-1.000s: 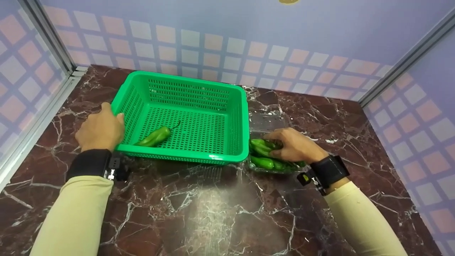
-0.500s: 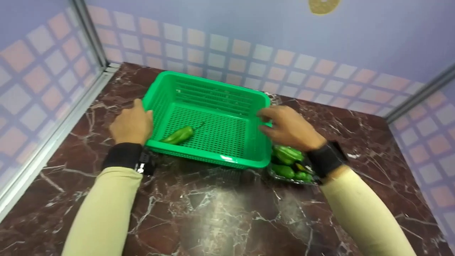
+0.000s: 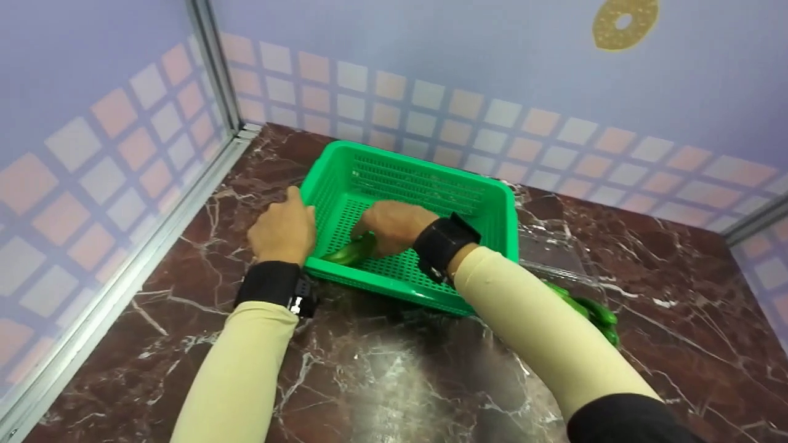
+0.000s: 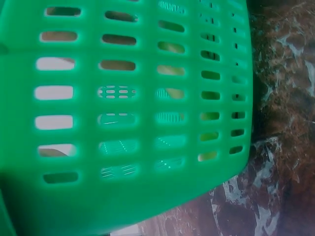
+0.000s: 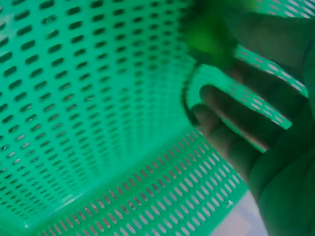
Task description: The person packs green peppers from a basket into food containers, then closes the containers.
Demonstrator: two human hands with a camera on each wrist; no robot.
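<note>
The right hand (image 3: 394, 226) reaches into the green basket (image 3: 425, 184), its fingers curled down around a green pepper (image 3: 351, 251) lying on the basket floor near the left front corner. In the right wrist view the fingers (image 5: 231, 132) curve loosely, slightly apart, with the blurred pepper (image 5: 209, 34) above them. The left hand (image 3: 283, 227) rests against the basket's left rim; whether its fingers grip or only press cannot be told. The basket sits on the marble table (image 3: 381, 381). More green peppers (image 3: 591, 311) lie just right of the basket, partly hidden behind the right sleeve (image 3: 542, 326).
</note>
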